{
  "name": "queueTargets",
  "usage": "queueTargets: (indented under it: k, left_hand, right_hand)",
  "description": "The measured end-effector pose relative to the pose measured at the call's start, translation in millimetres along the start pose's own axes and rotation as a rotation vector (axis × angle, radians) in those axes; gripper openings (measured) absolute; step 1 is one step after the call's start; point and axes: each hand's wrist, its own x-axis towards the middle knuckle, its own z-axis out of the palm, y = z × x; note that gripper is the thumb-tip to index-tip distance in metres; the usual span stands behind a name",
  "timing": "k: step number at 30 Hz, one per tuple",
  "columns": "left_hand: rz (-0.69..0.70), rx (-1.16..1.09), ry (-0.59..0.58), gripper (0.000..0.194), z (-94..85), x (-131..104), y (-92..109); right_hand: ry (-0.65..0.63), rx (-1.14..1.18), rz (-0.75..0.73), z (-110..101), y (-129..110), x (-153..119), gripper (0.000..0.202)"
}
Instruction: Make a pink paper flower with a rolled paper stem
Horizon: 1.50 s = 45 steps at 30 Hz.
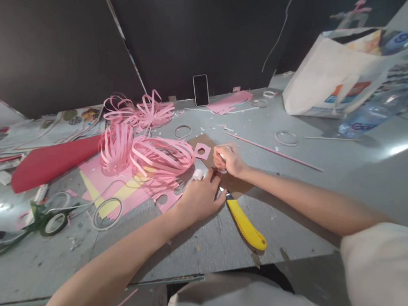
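My left hand (pixel 202 196) rests on the edge of a brown board (pixel 238 184), its fingers stretched out and the thumb apart. A small white cap-like piece (pixel 197 174) shows by its knuckles; whether the hand touches it I cannot tell. My right hand (pixel 229 160) is closed in a fist over the board, just past the left fingertips. A bit of something whitish shows in the fist, mostly hidden. Behind the hands lies a pink paper square with a round hole (pixel 201 151). Close to my left thumb is a yellow box cutter (pixel 247 225), its blade pointing at the board.
Pink paper-strip balls (pixel 163 156) crowd the left, beside a red sheet (pixel 56 160) and green tape (pixel 54 223). A pink stick (pixel 274 150) and wire rings lie right. A phone (pixel 201 90) stands at the back; a white bag (pixel 325 77) and plastic bottle (pixel 374 116) are far right.
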Motion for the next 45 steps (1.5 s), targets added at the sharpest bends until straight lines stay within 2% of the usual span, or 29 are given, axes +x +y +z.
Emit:
queueTargets:
  k: [5, 23, 26, 31, 36, 45]
  left_hand:
    - [-0.02, -0.001, -0.035, 0.056, 2.9, 0.0, 0.3]
    - [-0.013, 0.044, 0.032, 0.061, 5.7, -1.9, 1.9]
    - [-0.02, 0.048, 0.004, 0.059, 3.5, -2.0, 3.8]
    - [-0.01, 0.058, 0.01, 0.057, 2.0, -1.7, 4.6]
    - [-0.028, 0.04, -0.042, 0.057, 1.9, -0.6, 2.8]
    - [-0.034, 0.025, -0.034, 0.055, 1.3, -1.1, 3.4]
  right_hand:
    - [-0.004, 0.019, 0.006, -0.4, 2.7, 3.4, 0.046]
    - [-0.007, 0.016, 0.009, -0.7, 2.7, 0.9, 0.047]
    - [-0.02, 0.014, 0.001, 1.2, 2.3, -0.4, 0.047]
    - [0.034, 0.018, 0.016, -0.1, 0.8, -0.7, 0.044]
    - [0.027, 0.011, 0.028, -1.1, -0.7, -4.2, 0.045]
    - [0.034, 0.014, 0.043, 1.1, -2.6, -2.6, 0.045]
